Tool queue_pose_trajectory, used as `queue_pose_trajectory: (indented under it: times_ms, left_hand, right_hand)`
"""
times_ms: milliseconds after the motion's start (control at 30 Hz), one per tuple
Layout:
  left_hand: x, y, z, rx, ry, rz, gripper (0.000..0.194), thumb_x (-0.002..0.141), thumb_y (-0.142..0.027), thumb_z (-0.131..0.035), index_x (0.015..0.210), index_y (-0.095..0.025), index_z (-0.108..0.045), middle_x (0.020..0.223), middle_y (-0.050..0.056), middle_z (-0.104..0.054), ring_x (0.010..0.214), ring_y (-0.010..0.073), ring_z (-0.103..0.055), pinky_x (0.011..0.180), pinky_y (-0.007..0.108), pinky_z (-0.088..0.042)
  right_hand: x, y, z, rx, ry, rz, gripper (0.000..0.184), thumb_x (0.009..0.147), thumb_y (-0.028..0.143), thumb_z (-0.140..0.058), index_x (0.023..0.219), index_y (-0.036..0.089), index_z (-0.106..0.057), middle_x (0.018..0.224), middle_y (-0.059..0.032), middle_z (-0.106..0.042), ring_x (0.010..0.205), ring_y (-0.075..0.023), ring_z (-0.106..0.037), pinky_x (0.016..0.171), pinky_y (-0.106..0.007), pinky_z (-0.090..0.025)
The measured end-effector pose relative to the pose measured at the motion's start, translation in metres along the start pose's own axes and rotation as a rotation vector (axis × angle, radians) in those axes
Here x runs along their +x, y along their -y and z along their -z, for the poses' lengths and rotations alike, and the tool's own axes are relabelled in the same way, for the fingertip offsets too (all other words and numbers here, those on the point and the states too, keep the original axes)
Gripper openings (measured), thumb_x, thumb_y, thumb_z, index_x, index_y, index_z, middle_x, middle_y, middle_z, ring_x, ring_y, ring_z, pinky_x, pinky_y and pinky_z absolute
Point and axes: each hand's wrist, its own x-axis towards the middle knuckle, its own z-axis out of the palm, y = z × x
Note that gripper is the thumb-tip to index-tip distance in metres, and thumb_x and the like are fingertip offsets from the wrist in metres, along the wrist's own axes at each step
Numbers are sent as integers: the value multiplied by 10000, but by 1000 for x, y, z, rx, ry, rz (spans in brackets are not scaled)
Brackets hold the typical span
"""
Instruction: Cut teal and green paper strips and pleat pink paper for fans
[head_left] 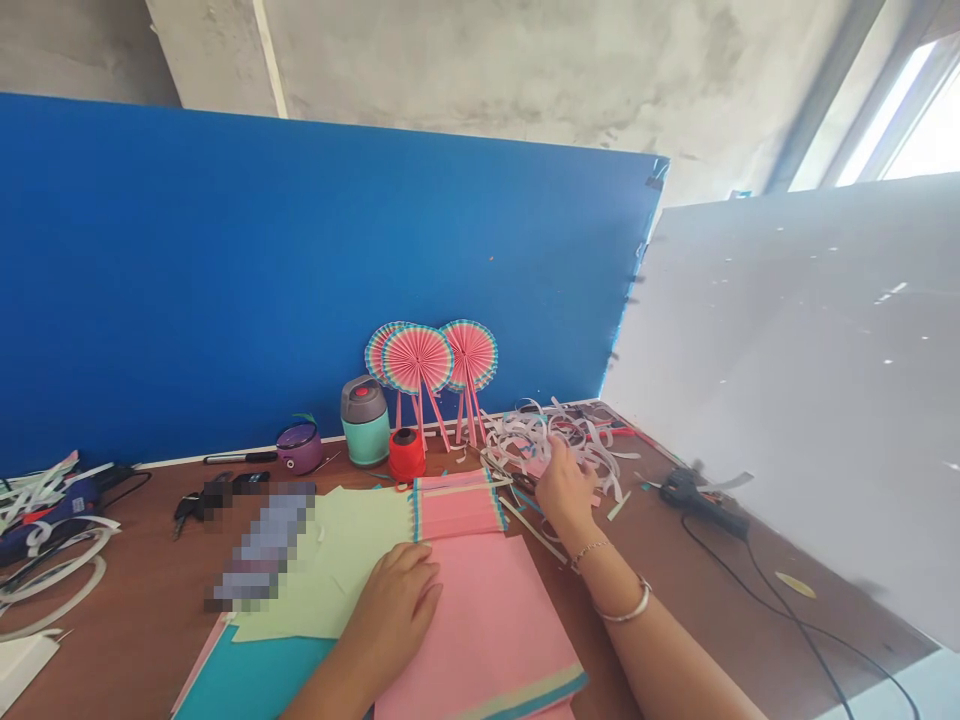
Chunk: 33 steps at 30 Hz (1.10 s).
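Observation:
My left hand lies with its fingers flat across the left edge of a pink paper sheet, which has a cream and teal band along its near edge. Beyond that sheet sits a pleated pink paper piece with striped side edges. My right hand reaches into a heap of curled paper strips at the back, its fingers loosely apart and partly hidden. Scissors lie just left of that hand, partly covered. Pale green sheets and a teal sheet are spread beside my left hand.
Several round pink paper fans lean against the blue partition. Near them stand a mint-green container, a red container and a purple cup. A black glue gun with its cable lies at right. Keys and more strips are at left.

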Motion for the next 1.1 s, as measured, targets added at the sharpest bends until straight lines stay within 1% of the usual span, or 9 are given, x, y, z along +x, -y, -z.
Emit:
queue_pose_trajectory:
  times_ms: [100, 167, 267, 367, 500, 600, 800, 967, 1100]
  left_hand:
    - [1, -2, 1, -29, -37, 4, 243, 820, -199, -455, 872, -218, -693, 1023, 74, -652, 967, 232, -572, 861, 406, -469]
    - [1, -1, 1, -66, -86, 11, 256, 832, -202, -436, 908, -219, -680, 987, 75, -654, 939, 227, -575, 840, 400, -477]
    - [3, 1, 0, -148, -208, 35, 303, 848, -218, -422, 1083, -217, -613, 1014, 85, -641, 979, 228, -563, 855, 399, -474]
    - [3, 3, -1, -250, -288, 54, 367, 859, -231, -427, 1213, -219, -521, 1143, 91, -592, 1099, 224, -512, 930, 395, -439]
    - [2, 1, -2, -357, -298, 66, 429, 884, -242, -403, 1313, -257, -414, 1261, 84, -517, 1185, 213, -451, 987, 401, -398]
    - [2, 0, -3, -363, -273, 32, 455, 892, -246, -399, 1345, -276, -370, 1303, 85, -474, 1228, 215, -402, 1020, 424, -362]
    - [0, 0, -7, -377, -228, -21, 445, 888, -254, -416, 1332, -281, -398, 1349, 81, -424, 1259, 228, -372, 1049, 428, -330]
    - [1, -3, -3, -462, -260, 11, 342, 880, -252, -424, 1210, -247, -510, 1285, 88, -483, 1214, 218, -429, 1025, 391, -359]
    - [4, -3, -2, -529, -328, 76, 175, 861, -268, -450, 959, -223, -588, 1155, 86, -554, 1128, 216, -500, 976, 387, -392]
  right_hand:
    - [-7, 10, -5, 349, -127, 258, 419, 865, 108, -332, 1283, 118, -347, 1203, -176, -526, 1104, -238, -510, 874, -398, -426]
    - [-18, 21, -6, 528, -112, 373, 382, 894, 185, -358, 1275, 157, -362, 1106, -139, -577, 996, -211, -564, 812, -357, -477]
    - [-36, 38, -3, 636, -65, 525, 374, 892, 213, -410, 1265, 197, -387, 1017, -108, -609, 912, -197, -591, 764, -334, -502]
    - [-49, 51, 1, 675, -31, 629, 336, 883, 203, -446, 1218, 210, -416, 969, -97, -627, 819, -179, -605, 730, -319, -507]
    - [-56, 60, 8, 671, 43, 731, 288, 880, 202, -453, 1167, 212, -436, 895, -83, -639, 744, -173, -608, 668, -301, -504]
    - [-58, 64, 10, 656, 69, 791, 292, 880, 185, -442, 1170, 211, -419, 863, -66, -640, 739, -171, -608, 654, -291, -496]
    - [-61, 66, 7, 583, 100, 842, 228, 890, 182, -416, 1116, 202, -437, 840, -65, -648, 711, -168, -609, 639, -277, -466]
    - [-61, 68, 10, 553, 76, 882, 235, 890, 169, -416, 1124, 191, -414, 819, -59, -651, 661, -162, -590, 623, -271, -447]
    - [-61, 71, 13, 519, 110, 895, 197, 889, 171, -408, 1084, 191, -431, 774, -44, -645, 630, -157, -572, 610, -266, -429]
